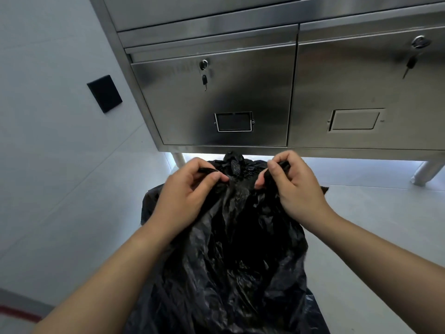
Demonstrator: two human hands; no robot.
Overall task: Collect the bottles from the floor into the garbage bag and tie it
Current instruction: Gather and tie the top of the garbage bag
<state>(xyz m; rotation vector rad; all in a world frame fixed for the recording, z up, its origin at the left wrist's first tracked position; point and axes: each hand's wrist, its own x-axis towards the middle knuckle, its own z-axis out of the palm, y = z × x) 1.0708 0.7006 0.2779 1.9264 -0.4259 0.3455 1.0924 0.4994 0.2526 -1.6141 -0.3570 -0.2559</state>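
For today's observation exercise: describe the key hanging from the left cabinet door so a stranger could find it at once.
Start at the steel cabinet above the black garbage bag. On its left door, a round lock sits near the top. The key dangles straight below it, unlike the slanted key on the right door.

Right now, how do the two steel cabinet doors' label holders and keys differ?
Left door: its label holder has a raised bright frame and dark insert; its key hangs straight down. Right door: its label holder looks flat and plain steel; its key hangs slanted. Both are brushed steel, closed, with a key in the lock.
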